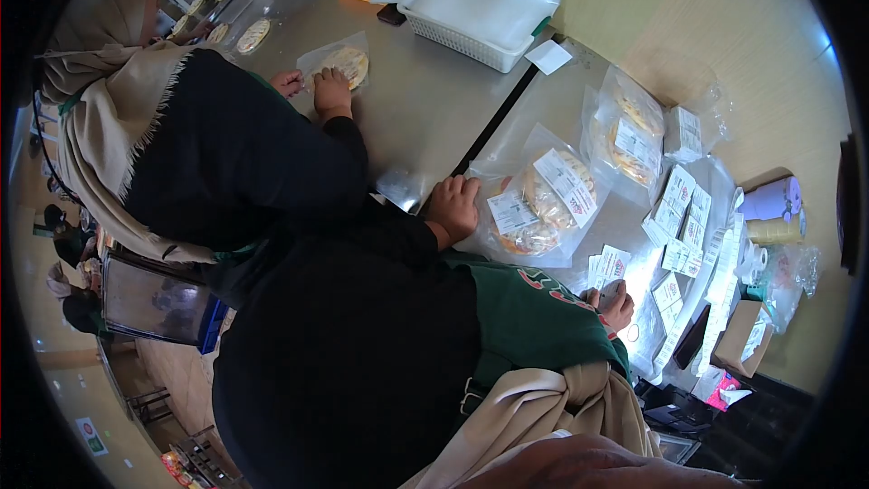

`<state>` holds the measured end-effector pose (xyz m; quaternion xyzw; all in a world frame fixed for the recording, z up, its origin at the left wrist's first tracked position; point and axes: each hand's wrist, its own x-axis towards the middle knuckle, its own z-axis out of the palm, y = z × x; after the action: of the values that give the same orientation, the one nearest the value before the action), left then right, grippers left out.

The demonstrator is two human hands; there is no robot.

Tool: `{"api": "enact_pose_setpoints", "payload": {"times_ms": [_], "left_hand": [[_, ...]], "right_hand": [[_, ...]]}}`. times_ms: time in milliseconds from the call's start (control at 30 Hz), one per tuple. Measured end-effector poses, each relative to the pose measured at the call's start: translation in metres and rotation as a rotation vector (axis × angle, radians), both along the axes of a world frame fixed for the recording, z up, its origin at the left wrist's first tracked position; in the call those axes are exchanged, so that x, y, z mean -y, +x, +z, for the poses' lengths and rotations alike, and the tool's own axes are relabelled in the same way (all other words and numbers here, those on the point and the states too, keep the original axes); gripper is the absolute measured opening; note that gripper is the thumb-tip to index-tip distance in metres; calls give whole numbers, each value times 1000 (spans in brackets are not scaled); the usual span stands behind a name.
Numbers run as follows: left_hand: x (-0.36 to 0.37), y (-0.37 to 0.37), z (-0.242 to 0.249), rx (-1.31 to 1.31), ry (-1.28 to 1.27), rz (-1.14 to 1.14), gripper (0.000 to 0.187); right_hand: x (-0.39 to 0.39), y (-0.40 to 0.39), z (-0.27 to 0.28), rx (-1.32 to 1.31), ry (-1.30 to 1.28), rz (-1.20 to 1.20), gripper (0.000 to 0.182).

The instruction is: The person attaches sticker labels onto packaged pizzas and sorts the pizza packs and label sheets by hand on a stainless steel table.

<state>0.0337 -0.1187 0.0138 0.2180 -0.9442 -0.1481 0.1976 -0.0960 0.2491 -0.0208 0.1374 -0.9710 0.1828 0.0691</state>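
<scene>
My left hand (454,209) has its fingers curled at the near-left edge of a clear plastic bag (579,138) of flat round food. Two printed labels (564,183) lie on this bag. On the right, my right hand (615,306) is closed around the lower edge of some white printed labels (608,264); its fingertips are partly hidden. Another bagged stack of round food (636,127) lies farther back with a label on it. More printed labels (674,204) are spread on the metal table to the right.
A co-worker's hands (332,93) touch a bagged round item (348,65) on the left metal table (398,109). A white basket (462,39) holds plastic sheets. Tape rolls (774,199), a cardboard box (744,338) and a dark phone (692,338) are at the right.
</scene>
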Motion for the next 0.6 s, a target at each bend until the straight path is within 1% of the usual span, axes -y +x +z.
{"api": "enact_pose_setpoints", "payload": {"times_ms": [467,600], "left_hand": [[1,-1,-2,-6,-15,-3,32],[-1,-1,0,60,36,15,36]], "right_hand": [[2,2,6,18,8,-2,67],[3,1,7,18,2,2,68]]}}
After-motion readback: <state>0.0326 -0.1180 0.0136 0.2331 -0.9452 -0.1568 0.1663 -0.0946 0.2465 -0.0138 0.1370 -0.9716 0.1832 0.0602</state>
